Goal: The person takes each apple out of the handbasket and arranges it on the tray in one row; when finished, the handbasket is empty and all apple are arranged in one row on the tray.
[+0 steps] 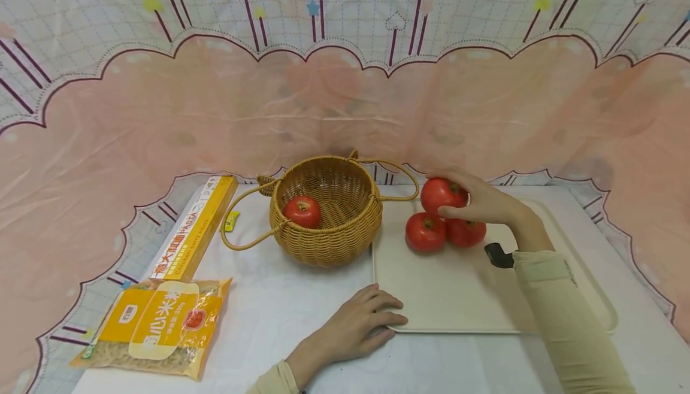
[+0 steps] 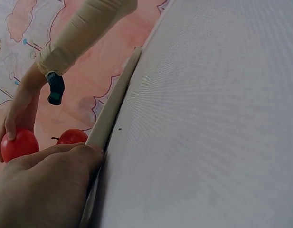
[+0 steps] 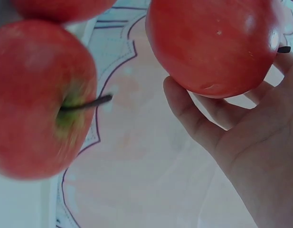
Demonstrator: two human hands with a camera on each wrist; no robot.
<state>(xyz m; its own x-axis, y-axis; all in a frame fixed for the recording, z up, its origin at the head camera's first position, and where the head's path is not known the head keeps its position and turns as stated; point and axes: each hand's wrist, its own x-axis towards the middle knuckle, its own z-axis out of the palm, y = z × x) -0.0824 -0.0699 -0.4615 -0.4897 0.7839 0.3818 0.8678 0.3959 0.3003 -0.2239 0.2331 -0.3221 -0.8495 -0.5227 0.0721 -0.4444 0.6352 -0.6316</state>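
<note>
My right hand grips a red apple between thumb and fingers, above the back of the cream tray. Just in front of it, two more red apples, a left one and a right one, sit side by side on the tray; the held apple partly overlaps them in the head view. My left hand rests at the tray's near left corner, fingers loosely extended over the rim. A round wicker basket stands left of the tray with one red apple inside.
The basket's two looped handles stick out sideways, the right one reaching over the tray's back corner. Farther left lie a yellow-and-white pasta box, a small yellow packet and a bag of noodles. A patterned cloth hangs behind.
</note>
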